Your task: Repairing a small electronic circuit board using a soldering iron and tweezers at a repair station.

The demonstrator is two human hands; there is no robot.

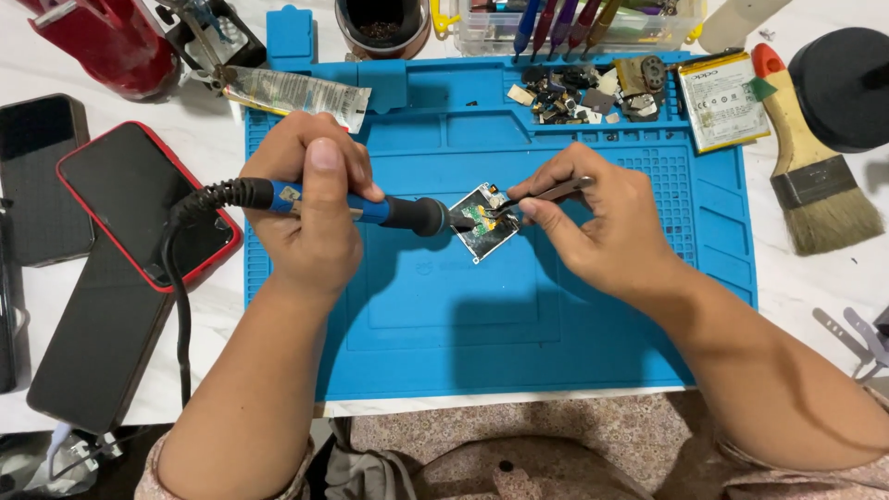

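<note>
Left hand [310, 199] wrapped its fingers round a blue-handled soldering iron [370, 209], tip laid on a small circuit board [483, 222] at the middle of the blue mat [444, 315] on the worktop. Right hand [593, 222] pinched tweezers [546, 195], their points meeting the iron on the board, seemingly to steady a part. Loose parts [579, 93] sat at the mat's far edge, out of the way.

On the left of the bench lie three phones with dark screens: a red-edged phone [143, 204], a black phone [37, 176] at the far left edge, and a long black phone [97, 347] partly under the red one. A crumpled silver tube [296, 93] lies at the blue mat's top left corner. A white-labelled flat battery [722, 100] lies at the top right.
</note>
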